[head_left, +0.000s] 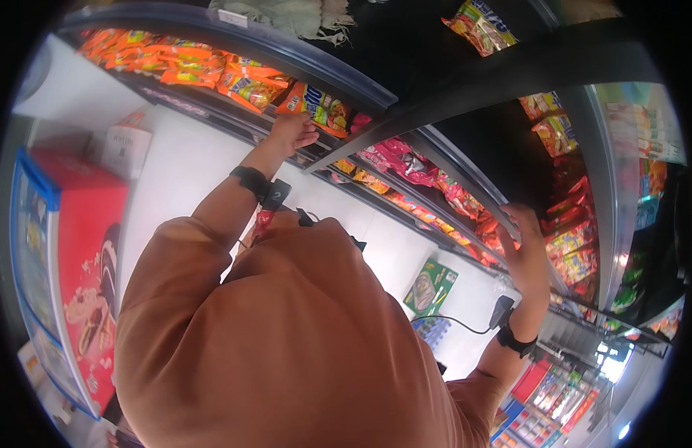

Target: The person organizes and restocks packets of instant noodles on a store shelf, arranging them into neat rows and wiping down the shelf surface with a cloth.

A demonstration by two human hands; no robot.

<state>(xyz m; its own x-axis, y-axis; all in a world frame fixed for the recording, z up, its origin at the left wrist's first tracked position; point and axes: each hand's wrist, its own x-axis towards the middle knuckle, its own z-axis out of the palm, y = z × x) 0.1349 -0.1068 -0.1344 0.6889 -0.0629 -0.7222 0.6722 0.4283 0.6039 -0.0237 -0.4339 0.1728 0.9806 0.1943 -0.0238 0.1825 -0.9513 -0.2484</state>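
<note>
My left hand (293,133) is raised to the front of a shelf, its fingers curled together at the lower edge of an orange instant noodle packet (323,110). More orange packets (252,84) lie in a row to the left of it. Over on the right, my right hand (526,246) rests against the front rail (454,160) of another shelf section, fingers stretched and apart, with nothing visible in it. Pink and red packets (405,160) fill the shelf between the hands. Both wrists wear black straps with small devices.
A dark upright divider (435,97) splits the shelving. A grey cloth (290,16) lies on top. At left stands a red freezer (92,276) with a blue-framed front. A green box (430,287) is on the pale floor, and stocked racks (555,399) stand at lower right.
</note>
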